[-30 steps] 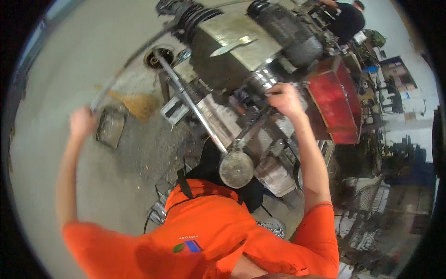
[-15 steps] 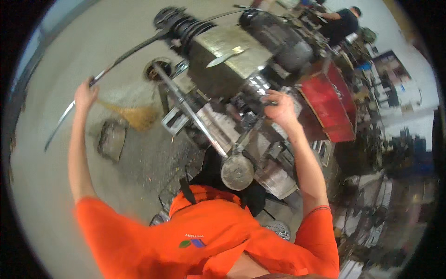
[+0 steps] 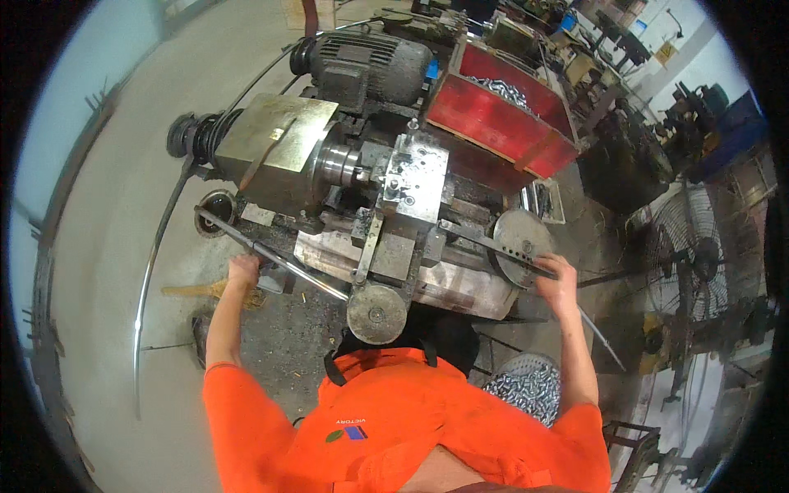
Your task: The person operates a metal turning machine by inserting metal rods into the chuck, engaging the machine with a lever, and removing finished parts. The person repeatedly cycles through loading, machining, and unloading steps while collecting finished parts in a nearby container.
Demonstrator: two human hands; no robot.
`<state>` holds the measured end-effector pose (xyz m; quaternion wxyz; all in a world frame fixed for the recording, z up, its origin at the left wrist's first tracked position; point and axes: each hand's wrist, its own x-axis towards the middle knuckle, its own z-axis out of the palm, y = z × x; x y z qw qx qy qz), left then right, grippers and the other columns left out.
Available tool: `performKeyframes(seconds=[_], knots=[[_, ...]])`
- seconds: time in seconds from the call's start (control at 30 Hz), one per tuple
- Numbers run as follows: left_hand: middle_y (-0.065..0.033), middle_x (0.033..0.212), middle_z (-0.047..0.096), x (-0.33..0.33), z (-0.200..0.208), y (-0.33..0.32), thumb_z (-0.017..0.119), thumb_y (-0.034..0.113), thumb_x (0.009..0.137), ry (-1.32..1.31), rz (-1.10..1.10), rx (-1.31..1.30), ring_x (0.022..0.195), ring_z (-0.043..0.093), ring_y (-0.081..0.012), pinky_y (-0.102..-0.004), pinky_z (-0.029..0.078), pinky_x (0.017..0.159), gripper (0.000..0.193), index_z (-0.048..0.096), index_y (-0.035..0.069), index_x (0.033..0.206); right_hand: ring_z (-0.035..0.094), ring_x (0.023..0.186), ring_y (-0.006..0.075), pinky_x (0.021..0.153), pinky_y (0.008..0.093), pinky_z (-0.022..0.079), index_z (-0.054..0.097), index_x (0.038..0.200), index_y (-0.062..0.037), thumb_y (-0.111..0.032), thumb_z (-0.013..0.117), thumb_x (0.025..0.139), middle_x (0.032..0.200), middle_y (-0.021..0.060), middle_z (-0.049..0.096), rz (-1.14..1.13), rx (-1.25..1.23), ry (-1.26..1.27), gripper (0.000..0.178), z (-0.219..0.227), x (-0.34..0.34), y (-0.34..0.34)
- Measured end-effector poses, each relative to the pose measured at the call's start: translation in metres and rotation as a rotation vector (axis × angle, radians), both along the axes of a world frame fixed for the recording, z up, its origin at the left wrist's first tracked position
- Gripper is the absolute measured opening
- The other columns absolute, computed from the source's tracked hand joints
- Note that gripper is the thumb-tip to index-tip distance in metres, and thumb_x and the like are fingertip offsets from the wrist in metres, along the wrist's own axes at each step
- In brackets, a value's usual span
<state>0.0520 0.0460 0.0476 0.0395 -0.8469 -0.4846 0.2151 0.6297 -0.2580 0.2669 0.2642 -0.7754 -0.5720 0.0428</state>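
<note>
My right hand point(image 3: 559, 281) is curled around the end of a dark perforated bar point(image 3: 508, 251), which reaches from near the tool block point(image 3: 417, 177) across a round disc point(image 3: 526, 232) on my right. My left hand point(image 3: 242, 269) is just beside a slanting metal rod point(image 3: 312, 280); its fingers are hidden, so I cannot tell whether they hold anything.

The work looks partway through to me. Small shiny metal pieces point(image 3: 503, 90) are heaped in the red box point(image 3: 485, 127) behind the machine point(image 3: 275, 181), and a second heap point(image 3: 526, 397) fills the pale basket point(image 3: 530, 360) near my legs. Which heap is finished and which is left, I cannot tell. Nor can I make out whether a piece sits at the bright chuck point(image 3: 335, 164).

As for writing, my orange shirt point(image 3: 394, 394) carries a small pale word beside a green and blue emblem point(image 3: 355, 432). A yellow sign point(image 3: 666, 54) on the far wall is too small to read, and I can make out no label on the machine.
</note>
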Motion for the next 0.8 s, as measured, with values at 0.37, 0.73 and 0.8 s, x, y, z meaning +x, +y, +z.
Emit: performKeyframes(seconds=[0.37,0.73,0.8], knots=[[-0.0154,0.077,0.065,-0.04,0.076,-0.012,0.062,0.035,0.08,-0.945,0.587,-0.054,0.065,0.061,-0.0255,-0.0355,0.05,0.061,0.039,0.061,0.003,0.101,0.059,0.09,0.0362,0.082,0.0431,0.047,0.06,0.106,-0.0068,-0.02,0.064,0.062,0.096,0.0186,0.063,-0.85,-0.573,-0.326,0.045,-0.134,0.189,-0.218],[-0.0138,0.074,0.06,0.039,0.078,-0.001,0.052,0.026,0.087,-1.79,0.925,-0.095,0.054,0.061,-0.0207,-0.0312,0.052,0.044,0.034,0.051,-0.006,0.099,0.06,0.071,0.0362,0.066,0.0455,0.048,0.062,0.085,-0.0024,-0.021,0.067,0.059,0.075,0.0181,0.062,-0.714,-0.447,0.017,0.032,-0.161,0.006,-0.278],[-0.0134,0.076,0.06,0.046,0.085,-0.003,0.05,0.024,0.087,-1.749,0.919,-0.093,0.055,0.061,-0.0208,-0.0313,0.053,0.044,0.031,0.051,-0.004,0.1,0.055,0.061,0.0248,0.057,0.0371,0.045,0.062,0.087,-0.0002,-0.016,0.065,0.058,0.067,0.0107,0.057,-0.639,-0.264,0.365,0.033,-0.183,-0.024,-0.286]])
